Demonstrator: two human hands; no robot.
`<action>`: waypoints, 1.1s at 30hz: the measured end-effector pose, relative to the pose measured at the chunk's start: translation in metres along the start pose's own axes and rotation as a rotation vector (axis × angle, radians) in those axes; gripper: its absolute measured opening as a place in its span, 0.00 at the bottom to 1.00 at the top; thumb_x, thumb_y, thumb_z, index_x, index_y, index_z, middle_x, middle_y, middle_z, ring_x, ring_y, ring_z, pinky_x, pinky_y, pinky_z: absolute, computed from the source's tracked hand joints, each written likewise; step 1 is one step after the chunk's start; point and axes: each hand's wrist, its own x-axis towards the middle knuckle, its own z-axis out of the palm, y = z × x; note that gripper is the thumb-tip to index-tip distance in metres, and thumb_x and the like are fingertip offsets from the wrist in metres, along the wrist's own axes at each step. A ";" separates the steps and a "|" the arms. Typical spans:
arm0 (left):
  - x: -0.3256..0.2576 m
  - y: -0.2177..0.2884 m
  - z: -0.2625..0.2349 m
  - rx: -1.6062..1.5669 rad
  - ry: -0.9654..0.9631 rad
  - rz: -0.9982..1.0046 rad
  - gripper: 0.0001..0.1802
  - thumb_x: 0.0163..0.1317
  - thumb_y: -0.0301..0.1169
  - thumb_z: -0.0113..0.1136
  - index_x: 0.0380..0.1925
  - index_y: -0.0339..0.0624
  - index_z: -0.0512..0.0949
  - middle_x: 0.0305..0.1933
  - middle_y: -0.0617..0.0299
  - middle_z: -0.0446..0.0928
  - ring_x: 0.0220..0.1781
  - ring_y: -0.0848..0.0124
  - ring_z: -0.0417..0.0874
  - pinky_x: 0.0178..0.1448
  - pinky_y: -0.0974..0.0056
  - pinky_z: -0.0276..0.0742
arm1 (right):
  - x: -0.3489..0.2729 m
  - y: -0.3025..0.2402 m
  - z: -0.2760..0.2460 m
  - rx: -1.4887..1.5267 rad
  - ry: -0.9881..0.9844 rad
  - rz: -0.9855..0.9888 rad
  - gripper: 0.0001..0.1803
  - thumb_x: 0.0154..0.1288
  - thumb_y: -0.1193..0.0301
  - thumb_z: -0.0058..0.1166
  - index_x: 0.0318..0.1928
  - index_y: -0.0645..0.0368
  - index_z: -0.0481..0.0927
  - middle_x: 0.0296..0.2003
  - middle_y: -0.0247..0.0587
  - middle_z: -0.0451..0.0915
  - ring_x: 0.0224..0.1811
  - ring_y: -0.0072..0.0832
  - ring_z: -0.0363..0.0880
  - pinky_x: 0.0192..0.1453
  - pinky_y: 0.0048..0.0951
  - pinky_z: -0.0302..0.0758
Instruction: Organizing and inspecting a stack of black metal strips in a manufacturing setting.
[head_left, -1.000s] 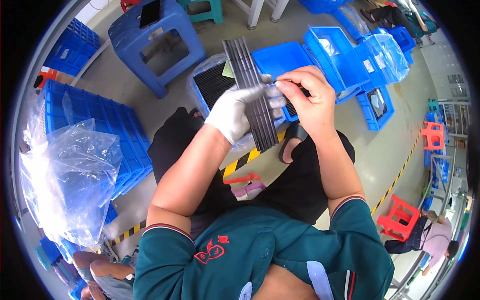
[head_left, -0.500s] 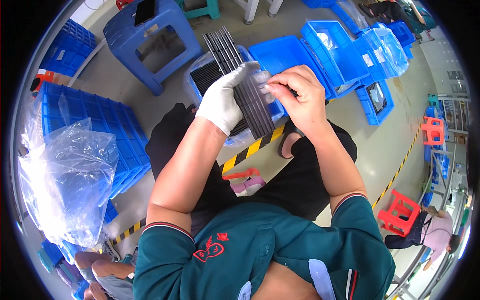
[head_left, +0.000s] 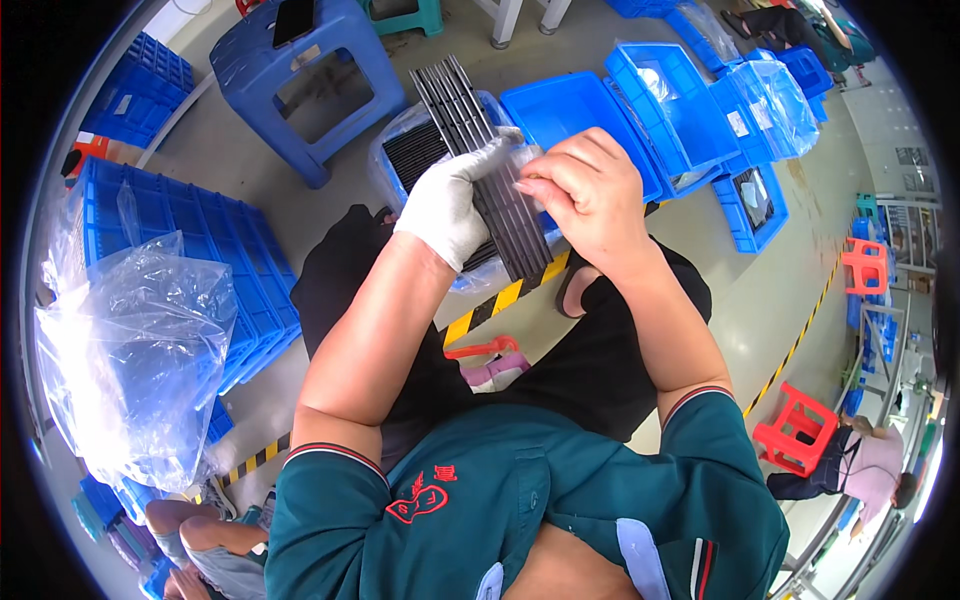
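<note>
My left hand (head_left: 443, 208), in a white glove, is closed around a bundle of long, thin dark strips (head_left: 512, 228) held slanting in front of me. Its thumb lies across their upper face. My bare right hand (head_left: 592, 195) is beside the bundle's right edge, thumb and forefinger pinched together. Anything between those fingertips is too small to make out. Behind and below the bundle, more dark strips (head_left: 412, 156) lie in rows inside a plastic-lined blue crate, partly hidden by my left hand.
An open blue crate (head_left: 540, 98) stands beyond my right hand, with stacked blue crates (head_left: 668, 130) further right. A blue stool (head_left: 300, 45) bearing a phone is at far left. Tall blue crates (head_left: 190, 230) and clear plastic bags (head_left: 140, 350) stand left. Other people sit nearby.
My right hand has shifted slightly left and up along the bundle, its fingers still pinched. The left hand and the strips have hardly moved.
</note>
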 end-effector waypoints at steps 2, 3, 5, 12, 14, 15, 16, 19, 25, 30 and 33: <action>0.001 0.000 -0.001 0.004 -0.006 0.000 0.11 0.69 0.29 0.53 0.45 0.36 0.80 0.42 0.54 0.82 0.44 0.62 0.84 0.50 0.57 0.82 | -0.001 0.001 0.002 -0.031 -0.017 -0.015 0.07 0.46 0.71 0.69 0.27 0.55 0.83 0.28 0.32 0.80 0.32 0.33 0.75 0.36 0.31 0.74; 0.001 -0.001 -0.001 0.007 -0.010 0.000 0.11 0.69 0.29 0.53 0.45 0.36 0.80 0.42 0.54 0.82 0.43 0.62 0.84 0.50 0.57 0.82 | -0.001 0.001 0.003 -0.015 -0.014 -0.009 0.07 0.46 0.71 0.69 0.27 0.55 0.83 0.27 0.32 0.79 0.32 0.33 0.75 0.36 0.31 0.74; 0.000 0.000 0.000 -0.005 0.006 0.004 0.10 0.69 0.29 0.54 0.45 0.36 0.79 0.41 0.54 0.82 0.42 0.62 0.84 0.49 0.57 0.82 | 0.002 -0.001 0.002 0.008 -0.012 -0.008 0.07 0.46 0.72 0.69 0.27 0.55 0.83 0.27 0.31 0.79 0.31 0.33 0.75 0.36 0.30 0.73; -0.008 0.003 0.008 -0.022 -0.014 0.001 0.10 0.69 0.29 0.54 0.46 0.35 0.77 0.41 0.53 0.81 0.44 0.61 0.84 0.51 0.56 0.82 | 0.001 -0.001 0.001 0.152 0.052 0.126 0.08 0.45 0.74 0.70 0.28 0.56 0.83 0.26 0.32 0.81 0.30 0.32 0.75 0.35 0.30 0.73; -0.006 0.002 0.007 -0.025 -0.023 0.015 0.10 0.69 0.29 0.54 0.46 0.35 0.77 0.41 0.53 0.81 0.44 0.61 0.84 0.51 0.56 0.82 | 0.002 -0.001 0.002 0.146 0.050 0.127 0.08 0.45 0.74 0.70 0.28 0.56 0.83 0.26 0.32 0.81 0.30 0.32 0.75 0.35 0.30 0.73; -0.006 0.002 0.007 -0.027 -0.016 0.013 0.10 0.69 0.29 0.54 0.46 0.35 0.77 0.41 0.53 0.81 0.44 0.62 0.84 0.51 0.57 0.82 | 0.002 0.000 0.003 0.140 0.050 0.126 0.08 0.45 0.74 0.70 0.28 0.56 0.83 0.26 0.32 0.81 0.30 0.32 0.75 0.35 0.31 0.73; -0.006 0.003 0.006 -0.029 -0.009 0.013 0.10 0.69 0.29 0.54 0.46 0.35 0.78 0.41 0.53 0.81 0.44 0.62 0.84 0.51 0.58 0.82 | 0.002 0.000 0.003 0.141 0.049 0.126 0.08 0.45 0.74 0.70 0.28 0.56 0.83 0.26 0.32 0.81 0.30 0.32 0.75 0.35 0.31 0.73; -0.004 0.002 0.005 -0.038 -0.003 0.018 0.10 0.69 0.28 0.54 0.45 0.35 0.78 0.41 0.53 0.81 0.44 0.62 0.84 0.50 0.59 0.82 | 0.002 -0.002 0.002 0.101 0.044 0.108 0.08 0.45 0.72 0.70 0.28 0.55 0.83 0.26 0.32 0.81 0.31 0.33 0.76 0.36 0.31 0.74; 0.001 0.000 -0.001 -0.010 -0.025 0.047 0.09 0.69 0.27 0.53 0.44 0.35 0.78 0.41 0.53 0.81 0.41 0.63 0.84 0.49 0.60 0.81 | 0.003 -0.014 0.005 -0.126 -0.016 -0.161 0.09 0.46 0.69 0.68 0.29 0.53 0.82 0.30 0.29 0.78 0.36 0.31 0.75 0.38 0.32 0.72; 0.000 0.000 0.001 -0.017 -0.010 0.052 0.11 0.70 0.28 0.51 0.46 0.37 0.80 0.42 0.55 0.82 0.43 0.64 0.83 0.49 0.61 0.81 | 0.001 -0.005 0.006 -0.119 0.001 -0.084 0.09 0.44 0.69 0.70 0.28 0.53 0.83 0.28 0.30 0.78 0.35 0.32 0.75 0.38 0.32 0.72; -0.004 0.001 0.010 -0.031 0.039 0.035 0.11 0.70 0.28 0.51 0.46 0.37 0.80 0.42 0.55 0.82 0.43 0.64 0.83 0.50 0.60 0.81 | 0.007 -0.009 0.000 -0.026 0.070 -0.064 0.09 0.45 0.70 0.70 0.28 0.54 0.83 0.27 0.31 0.79 0.33 0.33 0.76 0.37 0.32 0.73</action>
